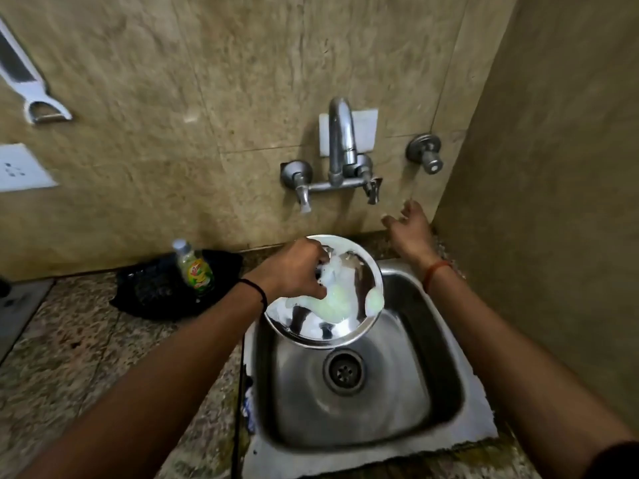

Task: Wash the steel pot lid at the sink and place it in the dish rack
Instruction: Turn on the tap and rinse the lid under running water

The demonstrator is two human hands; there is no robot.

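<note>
Steel lid (pixel 340 326): round, shiny, streaked with pale green-white suds, held tilted over the back left corner of the sink (pixel 446 375)
Left hand (pixel 294 267): closed on the lid at its middle, apparently around the knob, which the fingers hide
Right hand (pixel 409 226): empty, fingers spread loosely, raised near the wall below the right tap handle (pixel 371 188); not touching it
Handling: stiff and light, I judge, but soapy, so slippery; the rim or the knob gives the surest hold, and a slip would send it clattering into the basin
Stage: soaped, not yet rinsed; no water visibly runs from the spout (pixel 340 133)
Next move: probably opening a tap, then turning the lid under the stream
Nearby: soap bottle (pixel 193 267) standing in a black tray (pixel 145 288) on the counter left of the sink; a separate valve (pixel 427 153) on the wall to the right; a peeler (pixel 34 91) hanging at upper left; a socket (pixel 20 167) below it
In the way: little; the spout stands close above the lid, so lifting it could knock metal on metal
Dish rack: not in view, unless the black tray serves as one; I cannot tell
</note>
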